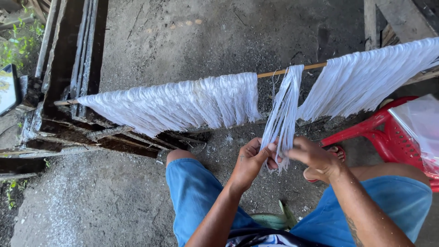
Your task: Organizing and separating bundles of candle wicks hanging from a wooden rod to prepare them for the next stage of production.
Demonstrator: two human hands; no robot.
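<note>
A thin wooden rod runs across the view, draped with white noodle-like strands. A wide sheet of strands hangs on its left part and another sheet on its right part. Between them hangs a narrow bundle of strands. My left hand pinches the lower end of that bundle from the left. My right hand grips the same bundle's lower end from the right. Both hands are just above my knees in blue shorts.
A red plastic chair with a clear plastic bag on it stands at the right. Dark wooden beams lie at the left on the grey dirt ground. A phone-like screen sits at the far left edge.
</note>
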